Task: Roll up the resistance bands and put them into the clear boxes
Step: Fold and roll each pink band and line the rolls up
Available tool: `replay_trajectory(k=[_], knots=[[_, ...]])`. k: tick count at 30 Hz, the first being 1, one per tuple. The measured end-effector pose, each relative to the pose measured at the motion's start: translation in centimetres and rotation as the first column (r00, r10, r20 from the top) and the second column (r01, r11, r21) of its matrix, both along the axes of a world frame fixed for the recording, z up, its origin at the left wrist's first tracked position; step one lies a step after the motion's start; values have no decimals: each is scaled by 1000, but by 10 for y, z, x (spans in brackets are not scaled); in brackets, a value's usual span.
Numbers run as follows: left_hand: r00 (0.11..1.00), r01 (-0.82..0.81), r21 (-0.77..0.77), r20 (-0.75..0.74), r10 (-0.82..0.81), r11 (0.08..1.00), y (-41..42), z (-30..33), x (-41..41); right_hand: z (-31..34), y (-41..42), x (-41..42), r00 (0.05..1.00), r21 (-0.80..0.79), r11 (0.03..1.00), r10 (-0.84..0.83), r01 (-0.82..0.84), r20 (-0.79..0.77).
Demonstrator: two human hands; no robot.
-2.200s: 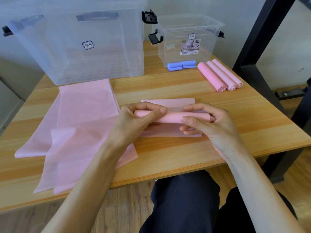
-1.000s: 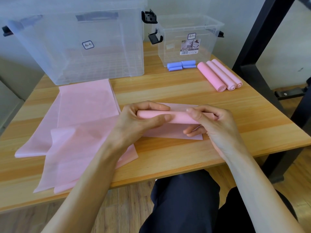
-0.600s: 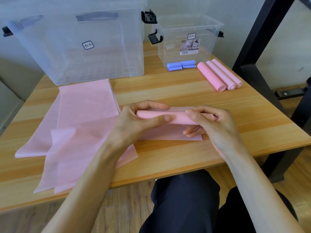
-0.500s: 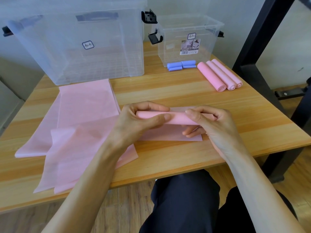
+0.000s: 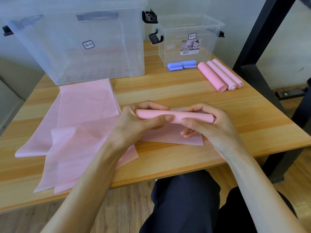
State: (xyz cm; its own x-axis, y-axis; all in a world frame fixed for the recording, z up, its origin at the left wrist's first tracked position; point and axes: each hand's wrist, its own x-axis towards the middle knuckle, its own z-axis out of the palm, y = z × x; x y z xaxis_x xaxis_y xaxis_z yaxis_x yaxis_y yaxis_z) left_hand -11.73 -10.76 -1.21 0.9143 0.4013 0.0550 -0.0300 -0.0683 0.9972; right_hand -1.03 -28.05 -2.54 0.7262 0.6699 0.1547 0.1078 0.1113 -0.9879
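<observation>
A pink resistance band is partly rolled into a tube over the middle of the table. My left hand grips its left end, thumb on the near side. My right hand grips its right end. The band's loose tail lies flat under the roll, toward me. Flat pink bands are spread at the left. Three finished pink rolls and blue rolls lie at the back right. A large clear box and a small clear box stand at the back.
The wooden table ends close to my lap. A black metal frame rises at the right, beside the table edge. Both boxes have black latches and stand without lids.
The roll has turned a little between my fingers and shifted slightly toward the far side. The tail on the near side looks a bit shorter. Both hands keep their grip.
</observation>
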Motion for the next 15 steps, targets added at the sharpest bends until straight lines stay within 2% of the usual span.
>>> replay_trajectory(k=[4,15], knots=[[998,-61,-24,-11,61,998,1,0,2,0,-1,0,1000,35,999,-17,17,3],[998,-1,-34,57,3,999,1,0,-2,-1,0,1,999,21,999,-40,40,-15]])
